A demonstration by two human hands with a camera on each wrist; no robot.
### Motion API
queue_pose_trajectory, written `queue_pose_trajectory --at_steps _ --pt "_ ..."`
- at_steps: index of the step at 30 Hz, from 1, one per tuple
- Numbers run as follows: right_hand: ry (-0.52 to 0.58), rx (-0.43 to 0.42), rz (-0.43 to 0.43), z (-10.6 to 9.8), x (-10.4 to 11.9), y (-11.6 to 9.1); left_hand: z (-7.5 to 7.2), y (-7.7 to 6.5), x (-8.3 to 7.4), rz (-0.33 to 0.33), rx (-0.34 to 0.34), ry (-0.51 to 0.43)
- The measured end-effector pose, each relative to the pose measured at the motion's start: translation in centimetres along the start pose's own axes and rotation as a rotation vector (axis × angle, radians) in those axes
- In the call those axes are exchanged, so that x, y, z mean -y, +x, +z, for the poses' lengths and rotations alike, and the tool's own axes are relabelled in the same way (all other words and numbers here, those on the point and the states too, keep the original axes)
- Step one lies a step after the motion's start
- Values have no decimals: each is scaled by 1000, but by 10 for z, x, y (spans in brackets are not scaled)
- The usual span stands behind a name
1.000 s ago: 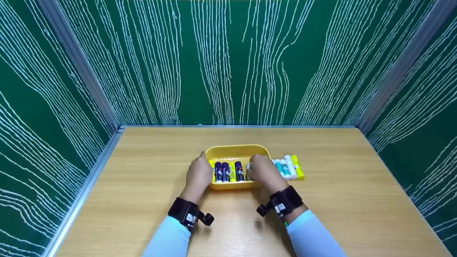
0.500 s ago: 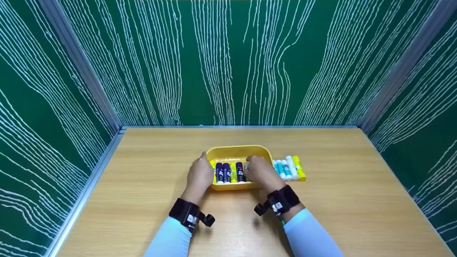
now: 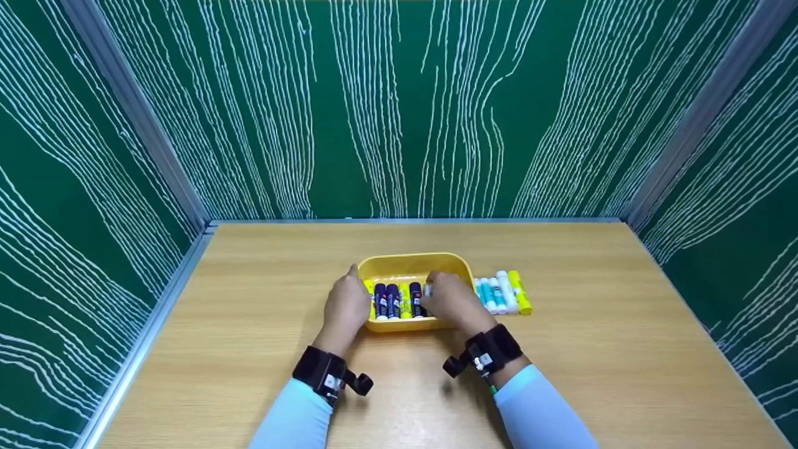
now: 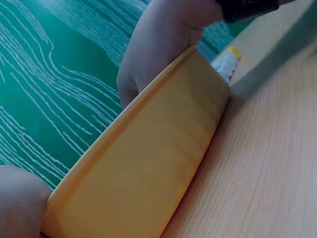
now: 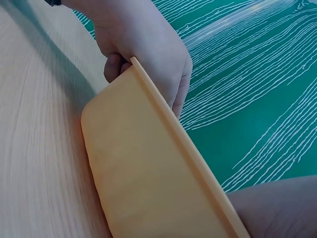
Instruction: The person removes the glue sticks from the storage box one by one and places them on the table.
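1. The left hand [image 3: 348, 302] grips the yellow tray's [image 3: 399, 325] left edge, fingers curled.
2. The right hand [image 3: 454, 302] — fingers nearly closed — pinches a pale stick [image 3: 427, 290], further left than a second ago, beside a dark stick [image 3: 416, 300].
3. The tray sits toward the desk's [image 3: 280, 262] far edge.

Your tray [image 3: 402, 325] is standing toward the back edge of the table [image 3: 274, 268].
Your left hand [image 3: 347, 301] is holding its left end. Inside, a row of sticks [image 3: 393, 302] is lying along the front rim, your right hand [image 3: 456, 302] holding another stick [image 3: 427, 290] at the row's right. More sticks [image 3: 499, 294] are lying on the table, just beyond the right rim.
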State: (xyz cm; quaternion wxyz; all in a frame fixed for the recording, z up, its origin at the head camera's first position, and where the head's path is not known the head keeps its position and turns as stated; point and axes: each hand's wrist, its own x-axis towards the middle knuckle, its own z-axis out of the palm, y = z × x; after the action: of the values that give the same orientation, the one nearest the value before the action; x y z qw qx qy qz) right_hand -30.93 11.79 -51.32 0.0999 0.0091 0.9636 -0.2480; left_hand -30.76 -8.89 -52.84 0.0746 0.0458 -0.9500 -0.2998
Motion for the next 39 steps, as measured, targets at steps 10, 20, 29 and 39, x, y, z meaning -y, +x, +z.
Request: queue_pose_trajectory --at_steps 10,20,29,39 --pt "27 -48 -70 2 -3 -2 -1 0 -1 -1 1 20" --pt "137 -15 -45 -12 1 -6 -1 0 -1 -10 11 12" --pt "188 -83 -79 -43 -3 -14 0 0 0 -21 1 17" --pt "260 -157 -202 -85 -31 -20 -2 -1 -2 -7 7 26"
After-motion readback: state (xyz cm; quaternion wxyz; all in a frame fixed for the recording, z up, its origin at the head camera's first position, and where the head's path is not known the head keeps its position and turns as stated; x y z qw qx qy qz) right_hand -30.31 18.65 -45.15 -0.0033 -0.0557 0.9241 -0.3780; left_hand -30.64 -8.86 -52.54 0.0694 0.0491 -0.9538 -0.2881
